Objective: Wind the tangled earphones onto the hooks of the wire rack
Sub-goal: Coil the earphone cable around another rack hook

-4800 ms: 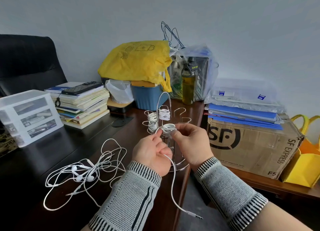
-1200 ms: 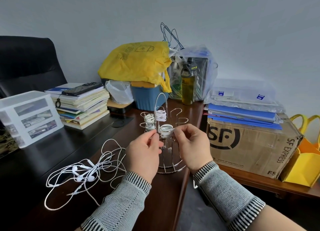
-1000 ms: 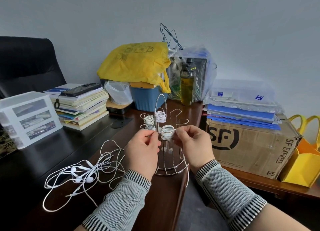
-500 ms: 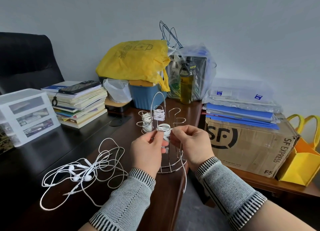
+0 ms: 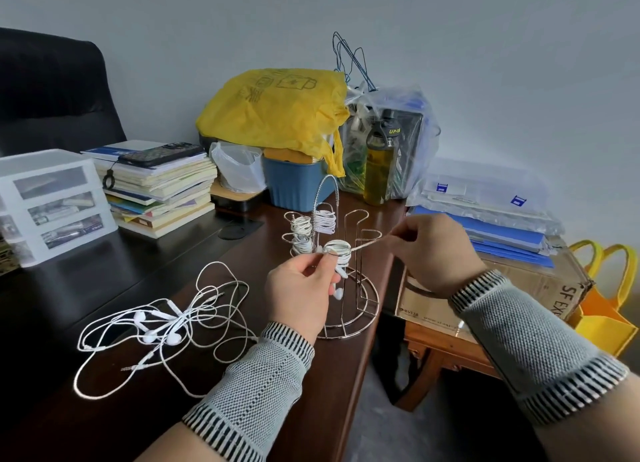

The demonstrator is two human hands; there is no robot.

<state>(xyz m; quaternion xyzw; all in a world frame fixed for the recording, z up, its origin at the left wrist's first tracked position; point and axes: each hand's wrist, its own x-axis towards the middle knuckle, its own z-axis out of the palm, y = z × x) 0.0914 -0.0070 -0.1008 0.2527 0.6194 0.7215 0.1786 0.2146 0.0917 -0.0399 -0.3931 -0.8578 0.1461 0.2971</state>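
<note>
On the dark wooden desk (image 5: 145,264), the white cord coil (image 5: 337,247) sits on a hook of the chrome wire rack (image 5: 349,281), just above the left hand (image 5: 301,288) fingertips pinching it. The right hand (image 5: 433,253) pinches the cord tail (image 5: 367,245), stretched taut rightward. Tangled white earphones (image 5: 162,326) lie left of both hands.

Left hand (image 5: 299,297) hid the near side of the wire rack (image 5: 349,288). Cord end (image 5: 369,245) blurred where right hand (image 5: 434,253) pinched it. Drawer unit (image 5: 52,202) and both forearms were cut by frame edges.
</note>
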